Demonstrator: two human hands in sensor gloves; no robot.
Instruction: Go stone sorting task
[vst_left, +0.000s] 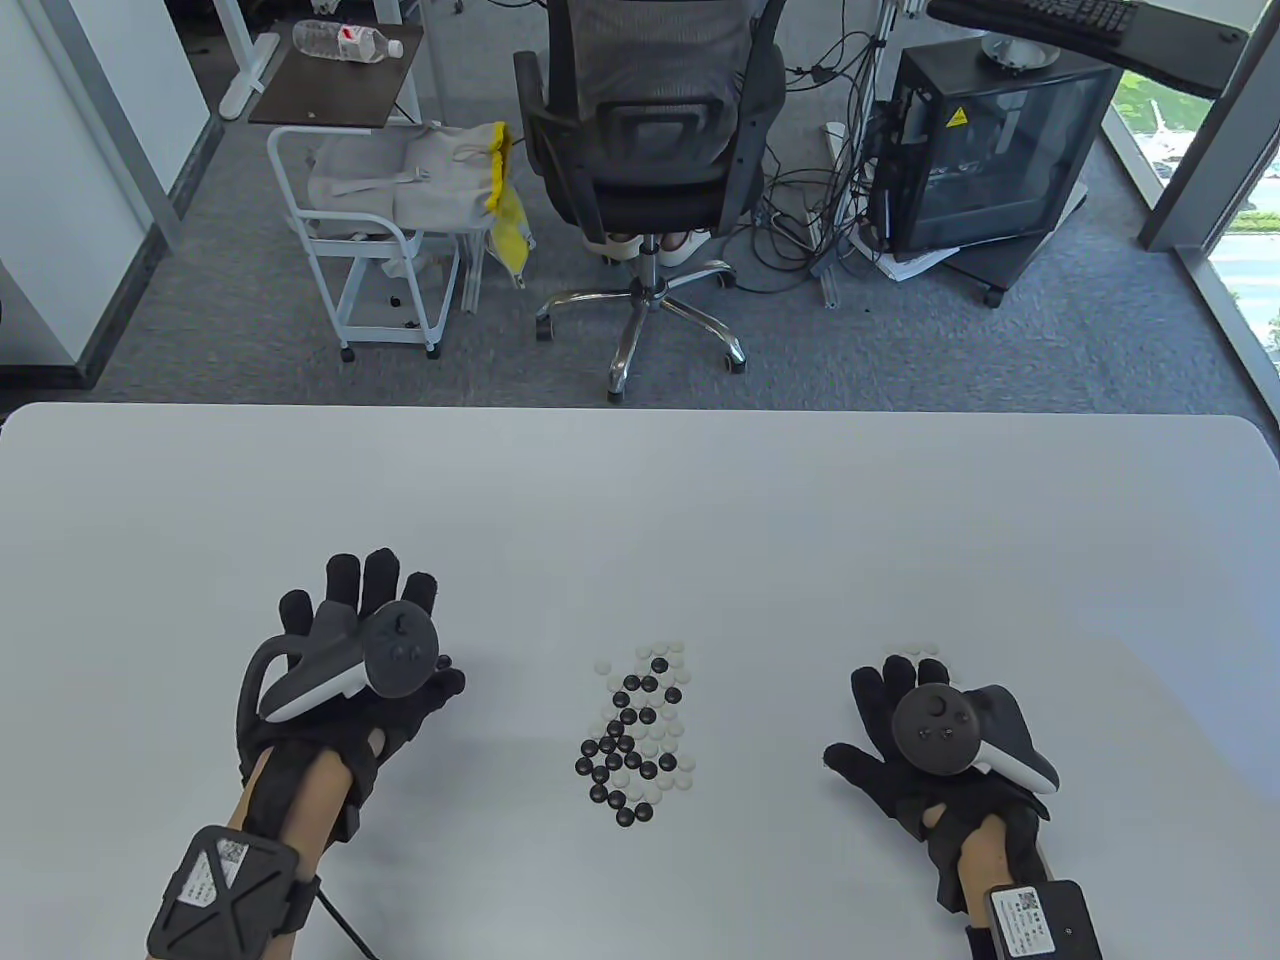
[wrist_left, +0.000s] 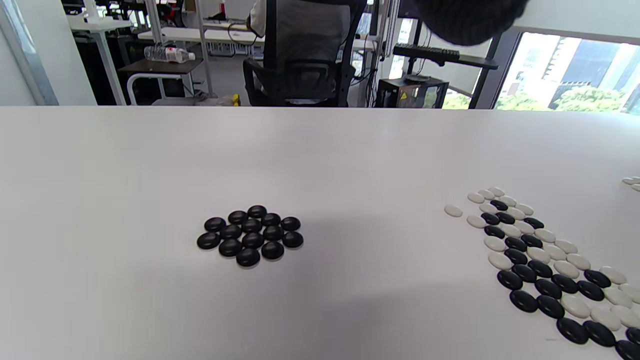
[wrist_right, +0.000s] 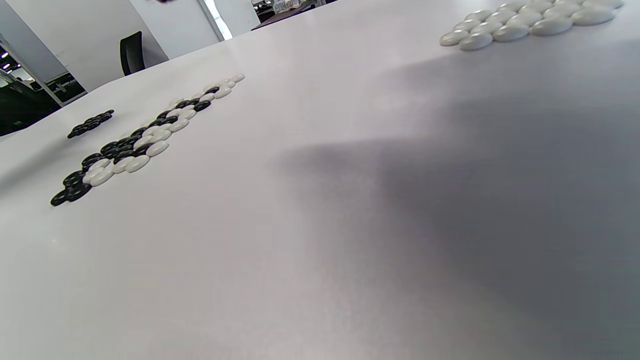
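A mixed heap of black and white Go stones (vst_left: 638, 735) lies in the middle of the white table (vst_left: 640, 500). My left hand (vst_left: 362, 600) hovers flat with straight fingers and holds nothing. It hides a tight cluster of black stones (wrist_left: 250, 235), which shows in the left wrist view. My right hand (vst_left: 875, 715) spreads its fingers low over the table, empty. A group of white stones (vst_left: 922, 650) peeks out just beyond its fingertips and shows fully in the right wrist view as white stones (wrist_right: 525, 20). The mixed heap (wrist_left: 545, 265) lies to the right of the black cluster.
Beyond the table's far edge a person sits in a black office chair (vst_left: 640, 150). A white cart (vst_left: 370, 230) stands at the left of the chair and a black computer case (vst_left: 990, 150) at the right. Bare tabletop surrounds the three stone groups.
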